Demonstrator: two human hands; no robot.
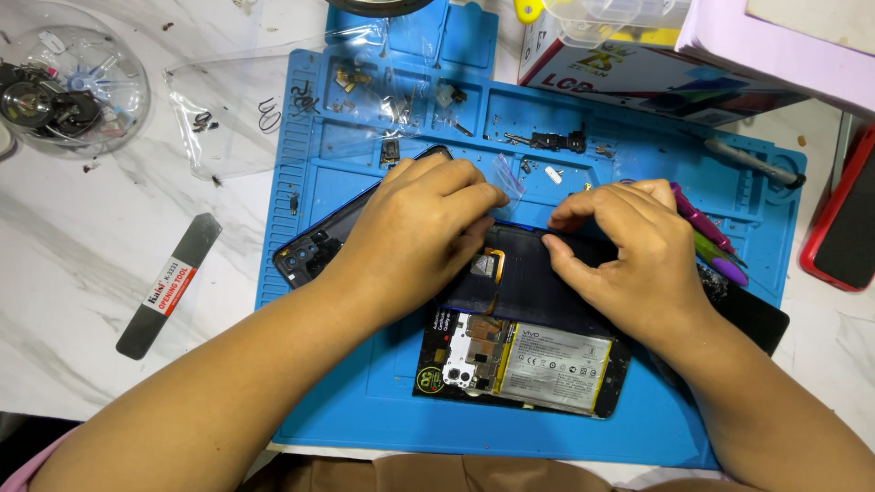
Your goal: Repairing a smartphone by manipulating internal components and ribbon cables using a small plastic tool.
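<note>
Phone back cover (538,273), dark and flat, lies mid-frame on the blue mat (365,392), above the opened phone body (524,360) with its battery showing. My left hand (415,232) presses it flat, fingers together near a clear film scrap (506,173). My right hand (629,251) pinches its upper edge. I judge I'm peeling something off; next needs a slow, steady pull.

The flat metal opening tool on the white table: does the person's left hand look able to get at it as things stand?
Probably yes. The opening tool lies uncovered on the table beside the blue mat, nothing on it, but the left hand is pressed on the dark phone panel and must let go.
</note>
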